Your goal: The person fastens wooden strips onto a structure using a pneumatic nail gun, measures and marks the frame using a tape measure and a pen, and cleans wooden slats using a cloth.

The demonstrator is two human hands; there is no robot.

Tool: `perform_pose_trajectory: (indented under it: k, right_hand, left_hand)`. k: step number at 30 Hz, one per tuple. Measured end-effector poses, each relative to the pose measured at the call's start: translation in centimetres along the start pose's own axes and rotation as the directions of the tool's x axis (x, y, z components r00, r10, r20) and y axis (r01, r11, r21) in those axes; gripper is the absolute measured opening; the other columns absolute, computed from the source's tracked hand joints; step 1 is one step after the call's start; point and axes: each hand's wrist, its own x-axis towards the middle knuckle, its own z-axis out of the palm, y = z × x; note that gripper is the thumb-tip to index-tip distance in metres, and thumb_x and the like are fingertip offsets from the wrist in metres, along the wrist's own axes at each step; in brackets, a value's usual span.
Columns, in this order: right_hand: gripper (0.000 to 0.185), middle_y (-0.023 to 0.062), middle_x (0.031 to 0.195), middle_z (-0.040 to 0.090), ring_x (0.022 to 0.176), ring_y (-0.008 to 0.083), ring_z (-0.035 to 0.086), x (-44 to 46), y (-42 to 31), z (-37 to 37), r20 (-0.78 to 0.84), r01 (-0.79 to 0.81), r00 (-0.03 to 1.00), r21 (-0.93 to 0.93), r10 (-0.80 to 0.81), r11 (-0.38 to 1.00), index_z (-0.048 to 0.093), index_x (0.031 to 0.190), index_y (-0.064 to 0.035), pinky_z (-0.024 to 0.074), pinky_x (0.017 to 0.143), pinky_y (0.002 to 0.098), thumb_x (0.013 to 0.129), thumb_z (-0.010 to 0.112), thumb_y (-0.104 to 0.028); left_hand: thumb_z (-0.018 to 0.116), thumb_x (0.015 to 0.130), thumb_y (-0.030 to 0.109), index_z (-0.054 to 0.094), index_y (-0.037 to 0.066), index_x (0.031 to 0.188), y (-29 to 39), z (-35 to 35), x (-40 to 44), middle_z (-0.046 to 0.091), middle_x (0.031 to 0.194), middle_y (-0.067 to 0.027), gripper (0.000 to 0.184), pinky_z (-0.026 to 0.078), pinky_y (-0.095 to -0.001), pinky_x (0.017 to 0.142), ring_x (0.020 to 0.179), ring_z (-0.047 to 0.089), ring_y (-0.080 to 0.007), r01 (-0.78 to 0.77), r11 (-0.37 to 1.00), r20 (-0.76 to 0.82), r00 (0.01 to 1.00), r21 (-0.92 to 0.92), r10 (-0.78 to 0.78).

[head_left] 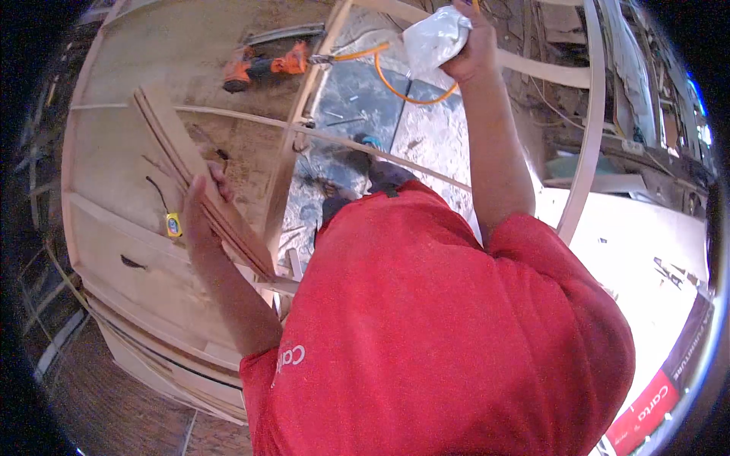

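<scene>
My left hand (201, 201) is wrapped round a long piece of wood (182, 152) made of flat strips lying side by side, held at a slant over a wide wooden panel (144, 68). Up at the top, my right hand (477, 49) grips a white plastic bag (435, 42) that looks filled; what is inside cannot be made out. An orange hose (414, 101) curves just below the bag. Close to my left wrist lies a yellow tape measure (173, 225) on the panel.
Orange-and-black power tools (289, 59) rest on the panel's far part. A wooden frame rail (277, 182) borders the dusty floor (426, 137). To the right stands a curved wooden frame piece (589, 129). A small dark object (133, 262) lies on the panel's near part.
</scene>
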Motion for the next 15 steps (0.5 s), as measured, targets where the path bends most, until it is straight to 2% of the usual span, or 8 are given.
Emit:
perform_pose_trajectory:
  k: [2, 3, 5, 7, 11, 13, 14, 15]
  right_hand:
    - [0.046, 0.0208, 0.121, 0.066, 0.114, 0.0392, 0.064, -3.7, -3.2, 1.5, -0.282, 0.051, 0.959, 0.118, -0.015, 0.992, 0.059, 0.123, 0.0032, 0.0448, 0.104, 0.0621, 0.090, 0.058, -0.029]
    - [0.060, 0.0245, 0.136, 0.057, 0.128, 0.0430, 0.054, -5.3, -3.7, 1.6, -0.332, 0.016, 0.943, 0.140, 0.032, 0.990, 0.051, 0.133, 0.0056, 0.0348, 0.110, 0.0682, 0.085, 0.055, -0.029]
    - [0.065, 0.0254, 0.142, 0.051, 0.134, 0.0444, 0.048, -6.9, -4.7, -1.4, -0.278, -0.013, 0.959, 0.167, 0.059, 0.986, 0.046, 0.138, 0.0063, 0.0297, 0.113, 0.0694, 0.085, 0.054, -0.030]
    - [0.073, 0.0265, 0.154, 0.036, 0.144, 0.0460, 0.034, -7.8, -4.7, -2.9, -0.223, -0.029, 0.972, 0.165, 0.066, 0.986, 0.033, 0.148, 0.0071, 0.0211, 0.116, 0.0714, 0.088, 0.051, -0.030]
    - [0.064, 0.0250, 0.151, 0.042, 0.142, 0.0443, 0.039, -9.1, -4.2, -1.8, -0.289, -0.002, 0.957, 0.006, 0.004, 1.000, 0.039, 0.146, 0.0046, 0.0234, 0.116, 0.0703, 0.093, 0.048, -0.029]
    - [0.052, 0.0229, 0.144, 0.052, 0.136, 0.0418, 0.048, -9.3, -4.1, -0.4, -0.353, 0.100, 0.932, 0.050, -0.076, 0.994, 0.049, 0.140, -0.0002, 0.0379, 0.108, 0.0681, 0.097, 0.044, -0.030]
    - [0.052, 0.0229, 0.144, 0.052, 0.136, 0.0418, 0.048, -8.7, -4.1, -1.5, -0.345, 0.108, 0.935, 0.055, -0.083, 0.993, 0.049, 0.140, -0.0002, 0.0379, 0.108, 0.0681, 0.097, 0.044, -0.030]
    - [0.050, 0.0217, 0.137, 0.057, 0.129, 0.0403, 0.053, -8.1, -4.1, -3.7, -0.244, 0.088, 0.969, 0.148, -0.050, 0.985, 0.053, 0.137, -0.0027, 0.0448, 0.099, 0.0654, 0.098, 0.043, -0.032]
  left_hand:
    - [0.066, 0.093, 0.030, 0.058, 0.000, 0.116, 0.0, 1.5, -1.0, 0.062, 0.092, -0.0078, 0.039, 0.049, -0.0302, 0.065, 0.075, 0.059, -0.0164, -0.038, 0.998, -0.050, 0.998, 0.049, 0.041]
    - [0.067, 0.093, 0.029, 0.058, 0.000, 0.119, -0.1, 1.7, -1.2, 0.063, 0.092, -0.0077, 0.040, 0.049, -0.0296, 0.064, 0.075, 0.059, -0.0161, -0.016, 0.998, -0.061, 0.998, 0.062, 0.020]
    - [0.067, 0.093, 0.029, 0.057, 0.001, 0.121, -0.5, 1.6, -0.9, 0.063, 0.092, -0.0076, 0.041, 0.049, -0.0291, 0.064, 0.075, 0.059, -0.0158, 0.014, 0.996, -0.071, 0.997, 0.082, -0.009]
    - [0.064, 0.096, 0.034, 0.050, 0.001, 0.130, -0.8, 1.6, -0.4, 0.065, 0.097, -0.0117, 0.049, 0.054, -0.0345, 0.068, 0.075, 0.063, -0.0244, 0.007, 0.992, -0.073, 0.997, 0.126, 0.002]
    - [0.065, 0.093, 0.020, 0.053, 0.005, 0.127, -0.8, 3.2, -0.2, 0.064, 0.094, -0.0087, 0.039, 0.052, -0.0287, 0.063, 0.073, 0.061, -0.0157, 0.006, 0.996, -0.036, 0.999, 0.093, -0.002]
    - [0.064, 0.093, 0.018, 0.053, 0.006, 0.125, -0.9, 3.4, 0.2, 0.065, 0.095, -0.0088, 0.036, 0.052, -0.0288, 0.062, 0.072, 0.061, -0.0162, 0.066, 0.991, -0.070, 0.996, 0.113, -0.058]
    - [0.064, 0.093, 0.018, 0.053, 0.006, 0.125, -0.8, 3.9, 0.2, 0.065, 0.095, -0.0088, 0.036, 0.052, -0.0288, 0.062, 0.072, 0.061, -0.0162, 0.054, 0.992, -0.065, 0.997, 0.116, -0.046]
    - [0.065, 0.093, 0.019, 0.052, 0.006, 0.124, -0.7, 4.4, 0.0, 0.065, 0.095, -0.0085, 0.036, 0.053, -0.0288, 0.062, 0.071, 0.062, -0.0163, 0.006, 0.988, -0.030, 1.000, 0.156, -0.002]
